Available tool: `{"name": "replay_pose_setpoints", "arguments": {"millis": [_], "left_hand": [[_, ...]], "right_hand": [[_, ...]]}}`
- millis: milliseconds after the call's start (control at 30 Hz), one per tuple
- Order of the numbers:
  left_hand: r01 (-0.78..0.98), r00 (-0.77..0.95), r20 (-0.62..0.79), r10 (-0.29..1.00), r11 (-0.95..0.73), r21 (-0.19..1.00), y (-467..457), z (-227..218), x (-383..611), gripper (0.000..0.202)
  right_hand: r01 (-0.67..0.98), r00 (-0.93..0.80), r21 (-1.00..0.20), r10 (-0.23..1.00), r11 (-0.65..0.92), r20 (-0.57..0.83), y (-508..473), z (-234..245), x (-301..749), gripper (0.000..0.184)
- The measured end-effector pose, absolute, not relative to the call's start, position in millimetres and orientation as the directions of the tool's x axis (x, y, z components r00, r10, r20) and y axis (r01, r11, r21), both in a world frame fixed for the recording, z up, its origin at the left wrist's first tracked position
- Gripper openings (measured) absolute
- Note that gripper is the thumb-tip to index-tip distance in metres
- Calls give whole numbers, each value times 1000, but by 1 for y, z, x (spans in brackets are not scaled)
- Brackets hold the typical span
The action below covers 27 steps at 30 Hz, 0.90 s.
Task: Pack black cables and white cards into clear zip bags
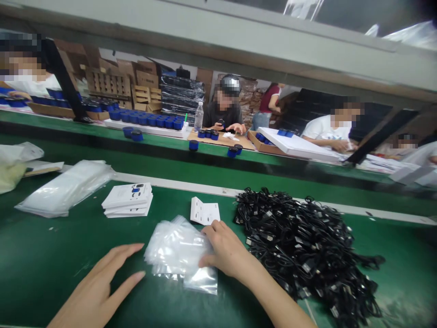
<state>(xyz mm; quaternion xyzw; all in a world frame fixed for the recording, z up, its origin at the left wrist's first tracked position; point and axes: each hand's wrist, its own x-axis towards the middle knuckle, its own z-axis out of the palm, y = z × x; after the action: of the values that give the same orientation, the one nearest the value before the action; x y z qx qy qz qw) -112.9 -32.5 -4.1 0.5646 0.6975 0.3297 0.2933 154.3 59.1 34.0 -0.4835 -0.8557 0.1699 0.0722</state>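
Note:
A loose pile of clear plastic zip bags [177, 248] lies on the green work surface in front of me, with one bag sticking out toward me. My left hand [105, 278] is just left of the pile, thumb and fingers apart, holding nothing. On the pile's right edge rests my right hand [227, 248]; its thumb and bent fingers touch the bags with a gap between them. A folded white leaflet [206, 212] stands right behind that hand. To the right is a big heap of black USB cables [300, 246].
A stack of printed white leaflets [128, 200] and a bundle of clear bags [68, 187] lie at the left. Behind a white strip [177, 183], several blue-and-black round items [150, 119] stand across the line, where people work. A shelf beam [218, 41] crosses overhead.

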Motion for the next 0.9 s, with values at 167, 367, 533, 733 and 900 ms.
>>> {"name": "replay_pose_setpoints", "arguments": {"millis": [167, 367, 533, 733, 900], "left_hand": [[512, -115, -262, 958, 283, 811, -2, 4, -83, 73], [291, -254, -249, 935, 319, 902, 5, 9, -67, 78], [326, -303, -180, 936, 279, 903, 15, 15, -71, 77], [309, -368, -87, 926, 210, 928, -16, 7, -88, 67], [62, -349, -222, 910, 259, 964, -46, -3, -82, 60]], "right_hand": [[794, -517, -398, 855, 460, -42, 60, 32, 151, 63], [737, -600, -401, 800, 544, -19, 68, 31, 139, 70], [726, -646, -315, 763, 612, -6, 67, 38, 127, 72], [664, -744, -95, 668, 742, 18, 74, 46, 111, 79], [506, -861, 1, 506, 862, 52, 89, 55, 94, 82]]}}
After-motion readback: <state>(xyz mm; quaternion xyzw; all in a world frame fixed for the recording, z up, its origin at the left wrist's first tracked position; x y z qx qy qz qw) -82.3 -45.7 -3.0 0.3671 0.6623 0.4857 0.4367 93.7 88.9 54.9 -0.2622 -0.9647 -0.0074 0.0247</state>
